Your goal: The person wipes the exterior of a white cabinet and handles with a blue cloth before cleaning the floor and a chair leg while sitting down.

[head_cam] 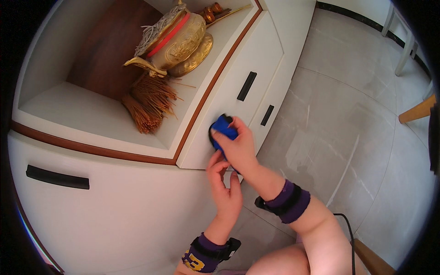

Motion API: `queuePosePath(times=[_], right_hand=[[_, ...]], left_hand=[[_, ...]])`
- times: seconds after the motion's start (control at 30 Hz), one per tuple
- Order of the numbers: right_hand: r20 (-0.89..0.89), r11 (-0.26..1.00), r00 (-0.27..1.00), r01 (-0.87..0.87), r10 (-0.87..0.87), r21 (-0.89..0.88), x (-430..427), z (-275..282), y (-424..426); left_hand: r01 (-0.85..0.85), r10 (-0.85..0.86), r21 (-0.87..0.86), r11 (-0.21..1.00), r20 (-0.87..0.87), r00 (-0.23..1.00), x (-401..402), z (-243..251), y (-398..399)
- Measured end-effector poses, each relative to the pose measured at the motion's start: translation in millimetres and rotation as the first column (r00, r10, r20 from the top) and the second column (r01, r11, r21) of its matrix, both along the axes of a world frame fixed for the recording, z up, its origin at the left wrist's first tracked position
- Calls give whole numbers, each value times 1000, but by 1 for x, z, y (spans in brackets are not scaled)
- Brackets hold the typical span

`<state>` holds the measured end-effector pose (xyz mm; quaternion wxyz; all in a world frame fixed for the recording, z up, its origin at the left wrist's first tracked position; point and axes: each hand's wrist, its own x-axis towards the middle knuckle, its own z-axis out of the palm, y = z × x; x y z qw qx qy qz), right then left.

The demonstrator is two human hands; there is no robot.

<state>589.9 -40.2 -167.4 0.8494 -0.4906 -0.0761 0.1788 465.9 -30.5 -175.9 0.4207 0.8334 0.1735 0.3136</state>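
Note:
My right hand [240, 147] is closed around a bunched blue cloth [223, 128] with black edging. It holds the cloth close to the white cabinet drawer front [220, 103], near its lower left corner; whether the cloth touches the panel cannot be told. Just below, my left hand [225, 192] has its thumb and fingers apart. Its fingertips come close to the cloth's lower end, and contact there is partly hidden. Black bar handles [246, 86] sit on the fronts above my right hand. Purple wristbands [292, 202] with black straps wrap both wrists.
In the open cabinet niche [103, 113] stands a brass incense burner [178, 44] with a red band. Bundles of incense sticks [146, 106] lie beside it. Grey floor tiles [326, 120], wooden furniture legs [416, 109] and a black cable [351, 233] are on the right.

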Motion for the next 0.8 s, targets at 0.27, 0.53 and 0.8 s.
queuePosePath(times=[0.27, 0.53, 0.8], right_hand=[[19, 997, 997, -81, 81, -10, -9, -2, -4], [-43, 999, 998, -42, 43, 32, 11, 1, -4], [-120, 918, 938, -345, 326, -195, -43, -62, -30]], left_hand=[[-30, 31, -35, 999, 32, 999, 5, 2, -6], [-57, 59, -82, 995, 23, 998, 7, -2, -14], [-160, 100, -320, 934, -198, 975, -43, -41, -15]])
